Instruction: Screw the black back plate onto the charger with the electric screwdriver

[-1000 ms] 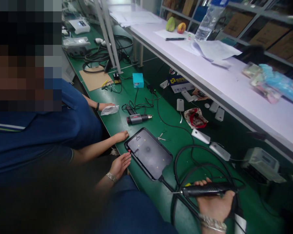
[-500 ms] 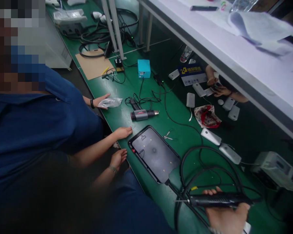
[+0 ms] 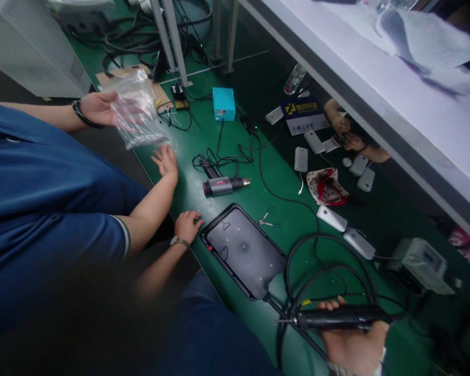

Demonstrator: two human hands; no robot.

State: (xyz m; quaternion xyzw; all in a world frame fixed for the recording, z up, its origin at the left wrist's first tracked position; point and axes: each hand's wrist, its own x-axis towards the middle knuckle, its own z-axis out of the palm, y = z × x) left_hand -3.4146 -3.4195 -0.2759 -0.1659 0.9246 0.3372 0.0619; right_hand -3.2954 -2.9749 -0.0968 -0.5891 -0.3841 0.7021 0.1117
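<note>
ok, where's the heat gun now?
Head view, centre: the heat gun lies on the green bench just beyond the black panel, this side of the blue box.

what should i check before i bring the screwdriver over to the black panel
1. Grip: right hand is wrapped round the electric screwdriver. Ok.
2. Panel seating: black panel lies flat on the green bench. Ok.
3. Steadying hand: left hand is at the panel's near corner; actual contact cannot tell.
4. Path: cable loops lie between the driver and the panel. Not ok.
5. Bystander: co-worker's hand hovers over the bench, apart from the panel. Ok.
6. Screw on the bit: too small to see. Cannot tell.
</note>
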